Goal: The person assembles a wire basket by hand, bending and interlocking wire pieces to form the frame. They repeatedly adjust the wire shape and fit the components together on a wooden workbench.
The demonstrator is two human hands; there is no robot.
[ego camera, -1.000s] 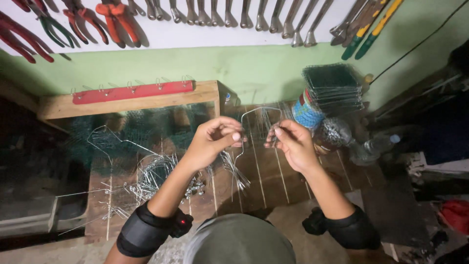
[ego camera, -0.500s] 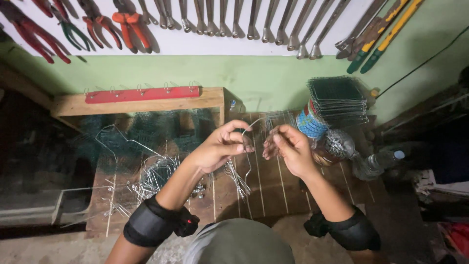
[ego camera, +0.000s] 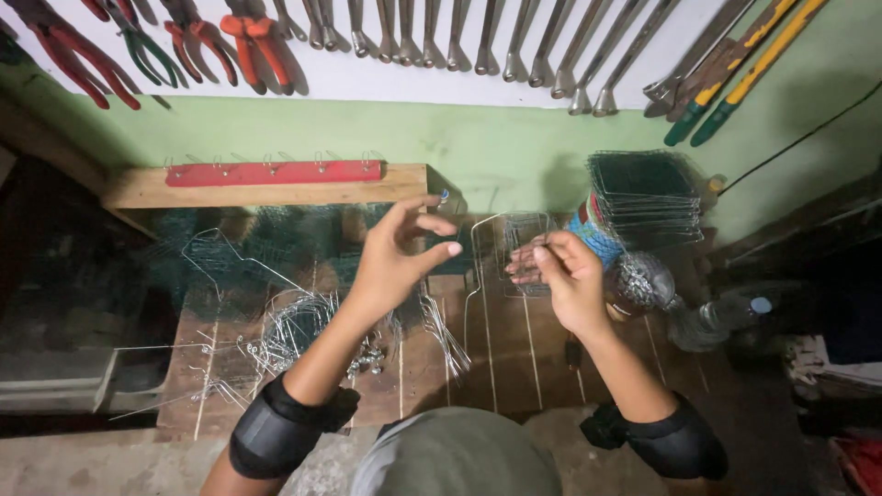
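Two hands over the desk, wire piece in the right

Two bare hands are raised above the wooden desk (ego camera: 514,358). Right hand (ego camera: 570,276): grip closed, fingertips pinched on a bent wire frame (ego camera: 478,266), a thin hoop with one long leg hanging down toward the desk. Exact pinch point is hard to see. Left hand (ego camera: 390,262): grip wide open, fingers spread and curled, holding nothing, just left of the frame and not touching it.

Frame sits in the air between the hands, in front of a small wire mesh panel (ego camera: 525,253) near the back of the desk. Loose wire pieces (ego camera: 294,326) lie in a tangle on the desk under the left forearm. Stack of mesh baskets (ego camera: 648,197) to the right by the green wall, with a clear plastic bottle (ego camera: 717,317) lying beside it. Red hook rail (ego camera: 271,172) on a wooden shelf at the back. Pliers (ego camera: 248,41) and spanners (ego camera: 514,41) hang on the wall above.
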